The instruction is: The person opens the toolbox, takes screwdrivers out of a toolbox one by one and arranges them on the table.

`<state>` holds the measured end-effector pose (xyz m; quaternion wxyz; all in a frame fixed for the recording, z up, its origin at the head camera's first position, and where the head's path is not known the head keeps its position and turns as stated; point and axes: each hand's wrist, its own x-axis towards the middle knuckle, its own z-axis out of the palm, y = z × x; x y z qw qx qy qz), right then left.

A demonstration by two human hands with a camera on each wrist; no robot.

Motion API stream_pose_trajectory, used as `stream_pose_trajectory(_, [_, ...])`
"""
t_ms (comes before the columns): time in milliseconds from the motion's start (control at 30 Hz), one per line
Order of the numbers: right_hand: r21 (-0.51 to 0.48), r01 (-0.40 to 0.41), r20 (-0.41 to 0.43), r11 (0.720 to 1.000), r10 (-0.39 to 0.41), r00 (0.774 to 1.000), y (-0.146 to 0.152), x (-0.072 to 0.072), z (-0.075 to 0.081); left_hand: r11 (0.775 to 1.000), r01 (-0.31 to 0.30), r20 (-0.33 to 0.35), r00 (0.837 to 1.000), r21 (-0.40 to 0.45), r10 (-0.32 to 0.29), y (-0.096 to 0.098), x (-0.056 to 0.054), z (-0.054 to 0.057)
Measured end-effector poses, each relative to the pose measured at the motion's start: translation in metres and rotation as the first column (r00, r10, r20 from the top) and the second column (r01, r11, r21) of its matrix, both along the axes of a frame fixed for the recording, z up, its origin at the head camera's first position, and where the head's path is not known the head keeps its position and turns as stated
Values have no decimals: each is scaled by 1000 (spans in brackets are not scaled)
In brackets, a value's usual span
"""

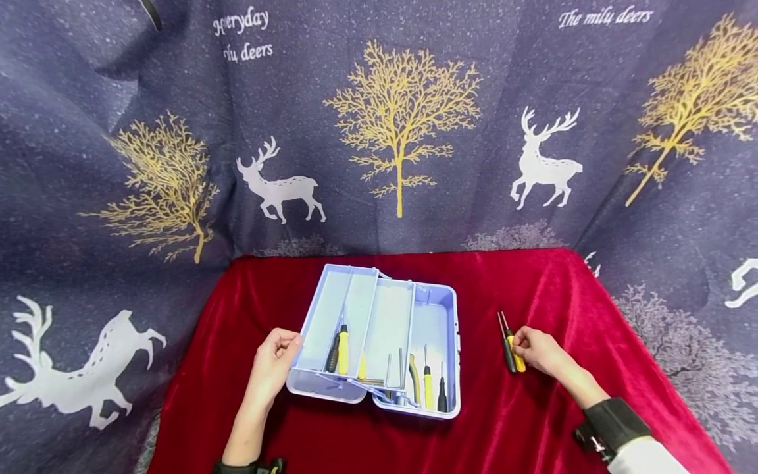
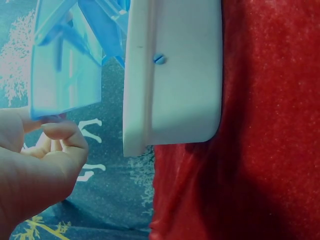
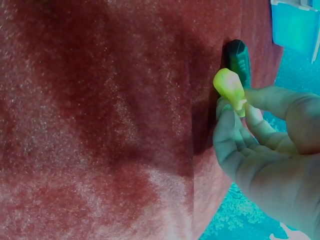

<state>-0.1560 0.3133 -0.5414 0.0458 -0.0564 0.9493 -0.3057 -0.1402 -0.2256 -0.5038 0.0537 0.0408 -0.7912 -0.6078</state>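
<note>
Sleeve (image 1: pixel 644 457), toolbox (image 1: pixel 389 315) on red cloth (image 1: pixel 491 283), backdrop (image 1: pixel 494 158)

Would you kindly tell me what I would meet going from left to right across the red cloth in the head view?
Left hand, open light-blue toolbox, black-handled screwdriver outside it, right hand pinching a yellow-handled screwdriver.

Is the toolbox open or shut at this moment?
Open. In the head view, the toolbox has its trays fanned out sideways, and tools lie exposed inside.
</note>
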Motion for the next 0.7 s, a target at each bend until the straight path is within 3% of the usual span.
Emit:
stream_pose_trajectory(133, [33, -26, -15, 999, 26, 1000, -1, 1, 3, 1000, 6, 7, 1000, -6, -6, -1, 1, 1])
stream_pose_trajectory(233, [118, -115, -84, 986, 125, 989, -5, 0, 11, 1000, 9, 28, 1000, -9, -9, -3, 2, 3])
stream_pose_trajectory(400, [232, -249, -212, 940, 299, 930, -22, -13, 40, 1000, 3, 52, 999, 6, -3, -4, 3, 2])
stream_pose_trajectory(600, [195, -324, -250, 926, 366, 896, -63, -27, 79, 999, 2, 50, 999, 35, -4, -1, 3, 3])
stream_pose_trajectory(700, [170, -371, -295, 913, 406, 865, -88, -29, 90, 1000, 0, 50, 999, 30, -1, -2, 2, 2])
